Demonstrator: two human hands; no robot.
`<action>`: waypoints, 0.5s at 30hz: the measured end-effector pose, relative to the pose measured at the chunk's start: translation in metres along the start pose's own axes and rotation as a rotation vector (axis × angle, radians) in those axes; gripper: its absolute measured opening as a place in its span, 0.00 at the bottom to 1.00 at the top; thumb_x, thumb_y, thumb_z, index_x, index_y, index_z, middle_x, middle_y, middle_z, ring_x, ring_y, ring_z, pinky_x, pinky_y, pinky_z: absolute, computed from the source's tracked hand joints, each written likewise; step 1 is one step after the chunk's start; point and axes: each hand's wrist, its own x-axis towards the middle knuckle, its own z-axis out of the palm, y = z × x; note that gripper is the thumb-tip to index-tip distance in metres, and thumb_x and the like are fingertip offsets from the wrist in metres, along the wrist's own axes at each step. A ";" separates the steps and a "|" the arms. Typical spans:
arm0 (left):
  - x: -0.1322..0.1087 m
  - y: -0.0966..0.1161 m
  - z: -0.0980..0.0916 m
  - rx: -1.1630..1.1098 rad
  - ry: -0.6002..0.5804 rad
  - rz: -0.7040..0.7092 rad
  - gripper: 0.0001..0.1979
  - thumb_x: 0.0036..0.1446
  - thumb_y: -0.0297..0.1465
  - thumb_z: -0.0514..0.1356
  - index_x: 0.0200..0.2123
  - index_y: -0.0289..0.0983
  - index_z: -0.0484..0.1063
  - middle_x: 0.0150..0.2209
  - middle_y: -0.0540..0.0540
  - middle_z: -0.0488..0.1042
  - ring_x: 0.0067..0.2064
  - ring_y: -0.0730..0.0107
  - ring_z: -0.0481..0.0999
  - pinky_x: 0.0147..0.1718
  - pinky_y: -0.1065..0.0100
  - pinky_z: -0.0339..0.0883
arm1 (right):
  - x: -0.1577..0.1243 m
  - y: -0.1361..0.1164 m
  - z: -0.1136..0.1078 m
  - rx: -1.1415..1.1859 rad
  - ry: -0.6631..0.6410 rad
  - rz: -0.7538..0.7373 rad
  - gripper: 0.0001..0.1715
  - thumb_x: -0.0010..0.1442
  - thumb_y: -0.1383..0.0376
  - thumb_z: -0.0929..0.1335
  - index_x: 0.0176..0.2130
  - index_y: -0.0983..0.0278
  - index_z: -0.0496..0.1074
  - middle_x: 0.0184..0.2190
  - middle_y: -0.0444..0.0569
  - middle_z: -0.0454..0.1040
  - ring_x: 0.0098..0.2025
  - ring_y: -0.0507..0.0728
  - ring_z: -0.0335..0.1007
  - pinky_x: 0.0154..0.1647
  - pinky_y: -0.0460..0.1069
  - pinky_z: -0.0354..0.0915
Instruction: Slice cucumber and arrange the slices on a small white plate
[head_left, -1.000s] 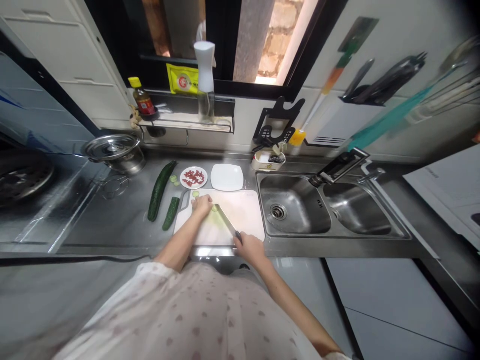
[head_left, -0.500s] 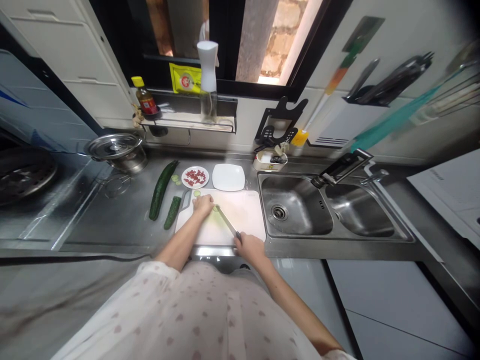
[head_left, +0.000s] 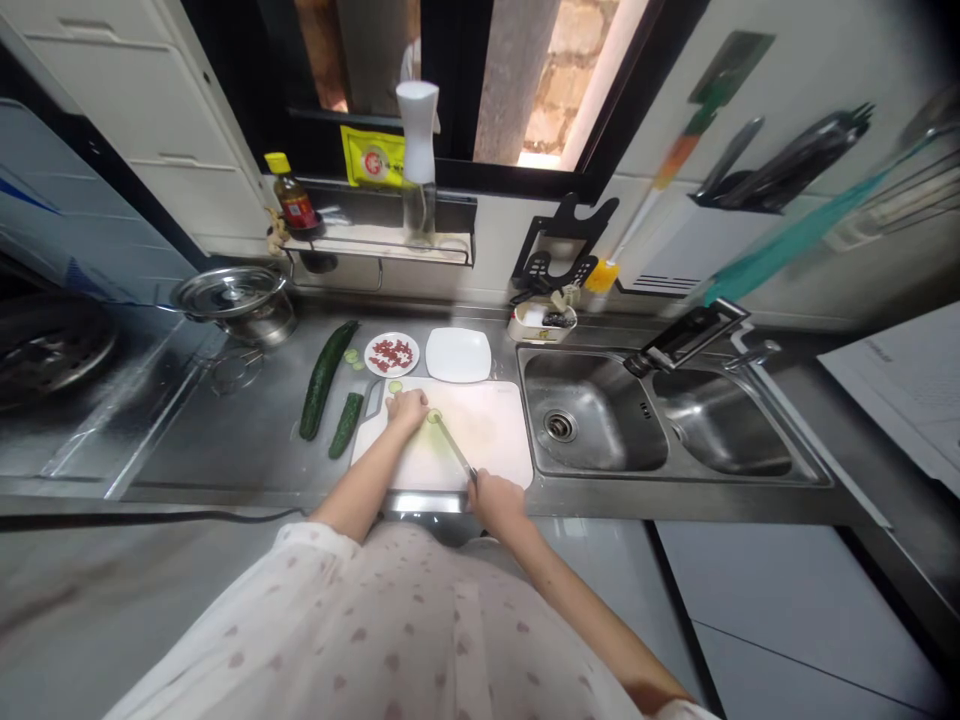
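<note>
My right hand (head_left: 498, 500) is closed around the dark handle of a kitchen knife (head_left: 454, 448) at the near side of a white cutting board (head_left: 495, 425). The blade points up and left, its tip by the pale green round face of a cucumber piece (head_left: 433, 416). With curled fingers my left hand (head_left: 407, 410) presses on that piece, hiding most of it. A loose cucumber slice (head_left: 395, 386) lies on the board beyond this hand. Left of the board are a short cucumber length (head_left: 346, 425) and a long cucumber (head_left: 327, 380).
Behind the board stand a plate of chopped red pieces (head_left: 391, 343) and a white square plate (head_left: 458, 377). More cucumber slices (head_left: 352, 356) lie on the counter. A double sink (head_left: 592, 465) is at the right, a lidded steel pot (head_left: 259, 320) at the left.
The knife's handle end and my right hand have dipped slightly toward me. More of the round cucumber face shows by the tip. My left hand stays in place.
</note>
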 end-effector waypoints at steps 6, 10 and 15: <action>0.001 0.001 -0.001 -0.001 -0.014 -0.010 0.11 0.51 0.33 0.58 0.40 0.43 0.74 0.45 0.43 0.77 0.51 0.54 0.70 0.51 0.57 0.57 | 0.001 -0.003 0.000 0.014 -0.022 0.002 0.20 0.67 0.59 0.57 0.49 0.66 0.70 0.41 0.60 0.77 0.46 0.62 0.74 0.43 0.53 0.64; 0.002 0.000 0.000 -0.002 -0.015 -0.010 0.11 0.51 0.33 0.58 0.40 0.43 0.73 0.45 0.44 0.77 0.51 0.54 0.70 0.51 0.57 0.56 | 0.007 -0.002 0.003 0.027 0.014 -0.004 0.20 0.67 0.59 0.57 0.47 0.66 0.71 0.40 0.60 0.77 0.45 0.61 0.75 0.43 0.52 0.64; 0.006 -0.001 0.002 0.009 -0.026 -0.012 0.11 0.51 0.33 0.59 0.39 0.42 0.73 0.45 0.43 0.77 0.50 0.55 0.70 0.51 0.56 0.56 | 0.012 -0.001 0.002 0.032 0.027 -0.040 0.21 0.66 0.59 0.57 0.48 0.65 0.71 0.40 0.60 0.77 0.45 0.60 0.75 0.43 0.51 0.64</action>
